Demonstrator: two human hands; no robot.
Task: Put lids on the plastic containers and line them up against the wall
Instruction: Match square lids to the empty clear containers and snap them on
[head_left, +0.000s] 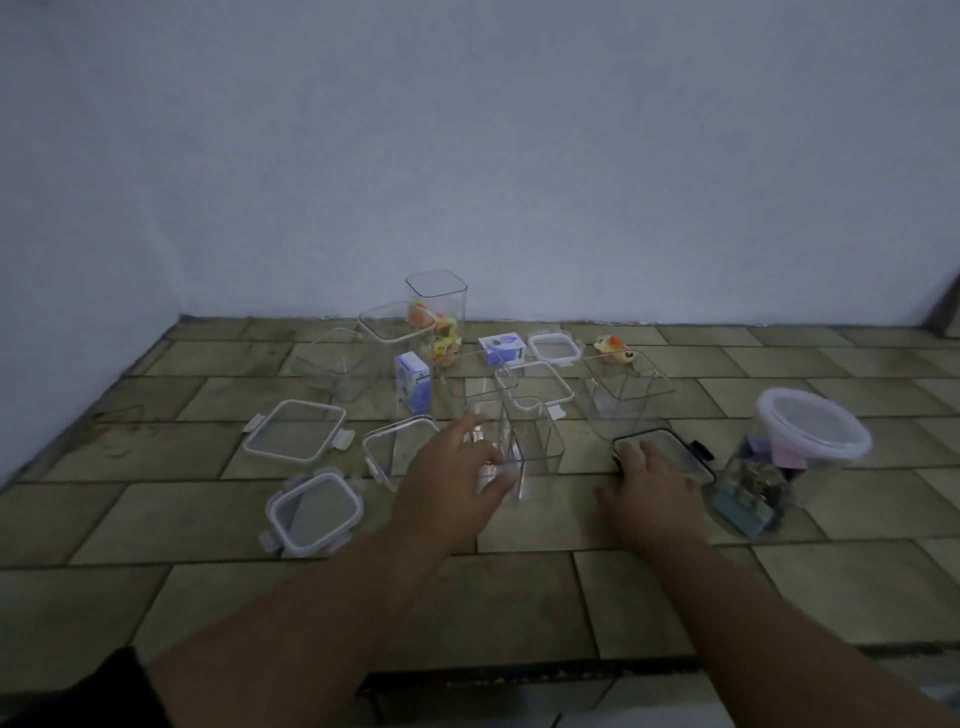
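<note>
The left hand (452, 467) grips the clear square plastic container (524, 441) on the tiled floor (519, 597), its fingers curled round the container's near-left corner. The right hand (654, 478) lies with fairly flat fingers on the black-rimmed clear lid (670, 454) just right of that container, holding nothing. I'd steady the container, bring the lid over level and seat every corner before clipping. White-rimmed lids (296, 431) lie to the container's left. Open clear tubs (628, 384) behind it crowd the way to the pale wall (519, 156).
</note>
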